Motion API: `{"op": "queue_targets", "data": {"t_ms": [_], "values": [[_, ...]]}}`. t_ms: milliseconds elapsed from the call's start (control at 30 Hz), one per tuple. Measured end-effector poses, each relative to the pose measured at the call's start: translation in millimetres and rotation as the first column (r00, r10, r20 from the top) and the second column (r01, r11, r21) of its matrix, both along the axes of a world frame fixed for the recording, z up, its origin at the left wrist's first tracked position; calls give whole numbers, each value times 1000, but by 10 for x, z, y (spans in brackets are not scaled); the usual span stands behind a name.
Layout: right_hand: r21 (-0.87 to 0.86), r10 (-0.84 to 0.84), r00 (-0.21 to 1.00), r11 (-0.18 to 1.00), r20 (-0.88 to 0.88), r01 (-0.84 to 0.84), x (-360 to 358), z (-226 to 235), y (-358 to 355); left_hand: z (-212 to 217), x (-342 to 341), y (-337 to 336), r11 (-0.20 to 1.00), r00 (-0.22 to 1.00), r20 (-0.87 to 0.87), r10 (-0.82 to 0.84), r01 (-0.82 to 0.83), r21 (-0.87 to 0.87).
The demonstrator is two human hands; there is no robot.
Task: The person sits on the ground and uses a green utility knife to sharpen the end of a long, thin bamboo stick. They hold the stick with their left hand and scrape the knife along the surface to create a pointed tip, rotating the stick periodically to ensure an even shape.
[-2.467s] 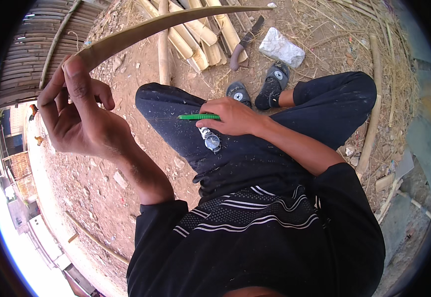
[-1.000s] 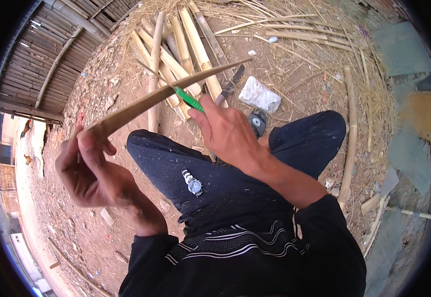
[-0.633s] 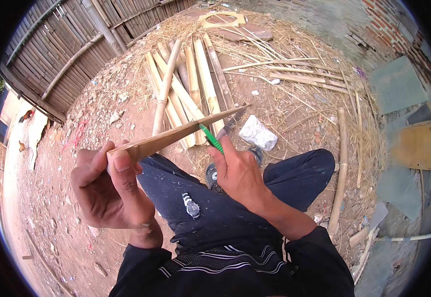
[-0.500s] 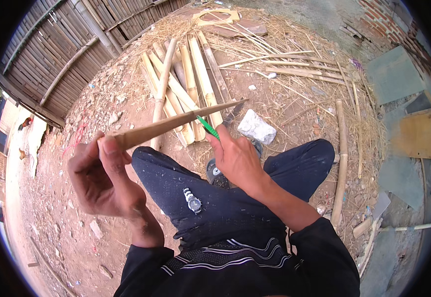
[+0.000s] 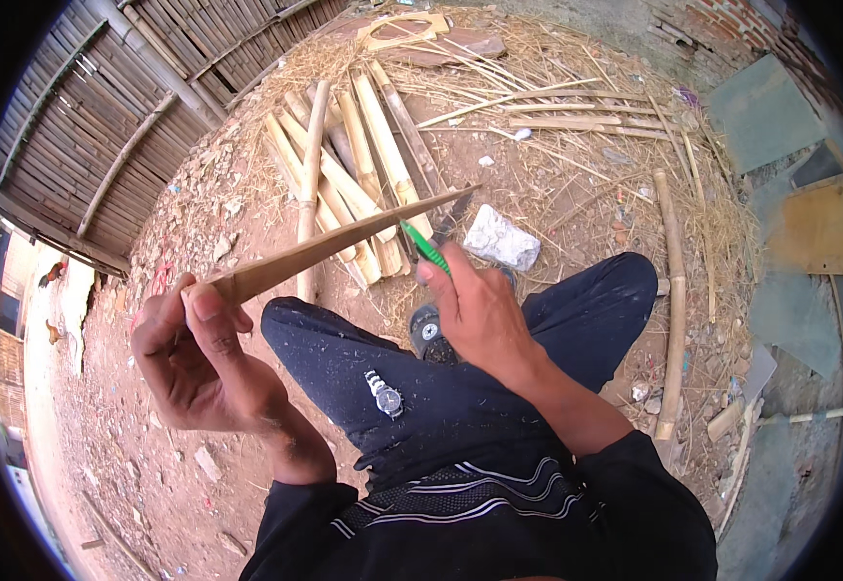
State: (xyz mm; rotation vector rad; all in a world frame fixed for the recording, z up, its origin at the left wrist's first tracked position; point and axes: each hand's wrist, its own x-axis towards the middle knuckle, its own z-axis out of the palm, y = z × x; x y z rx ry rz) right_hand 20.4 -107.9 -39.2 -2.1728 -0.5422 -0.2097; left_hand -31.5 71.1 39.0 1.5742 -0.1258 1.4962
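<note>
Pinched between the thumb and fingers of my left hand [image 5: 204, 363] is the broad end of a long tapering bamboo strip [image 5: 325, 240], held up in front of me. Its thin tip points away to the right. My right hand [image 5: 487, 315] is closed round a slim green pen-like tool [image 5: 423, 244], whose front end meets the strip's near edge, or comes very close to it. What kind of tool it is, I cannot make out for sure. Below, a metal-band wristwatch [image 5: 383, 395] lies on my left thigh.
Split bamboo pieces [image 5: 363, 155] lie piled on the dirt ahead, with thin bamboo strips [image 5: 576, 121] to their right. Past my right hand are a white stone block [image 5: 501, 238] and a dark blade-like piece [image 5: 457, 215]. A bamboo pole [image 5: 674, 300] lies at right.
My right hand and the green tool have shifted a little to the right along the strip. The left hand keeps its pinch. The whole view has turned slightly.
</note>
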Motion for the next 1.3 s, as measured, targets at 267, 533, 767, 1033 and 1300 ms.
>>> {"op": "queue_targets", "data": {"t_ms": [267, 533, 767, 1033, 1300], "values": [[-103, -132, 982, 988, -137, 119, 251, -484, -21, 65, 123, -46, 994, 995, -2, 101, -101, -45], [-25, -166, 966, 986, -198, 165, 580, -993, 32, 87, 191, 31, 991, 991, 15, 134, -134, -30], [-20, -51, 996, 999, -71, 50, 429, -628, 189, 23, 177, 85, 993, 991, 69, 116, -115, -23], [-47, -40, 987, 998, -158, 33, 653, -767, 1, -54, 168, 244, 994, 992, 70, 105, -104, -10], [-50, -71, 990, 996, 124, 78, 618, -661, 372, -71, 254, 561, 1000, 1000, 8, -11, 11, 17]]}}
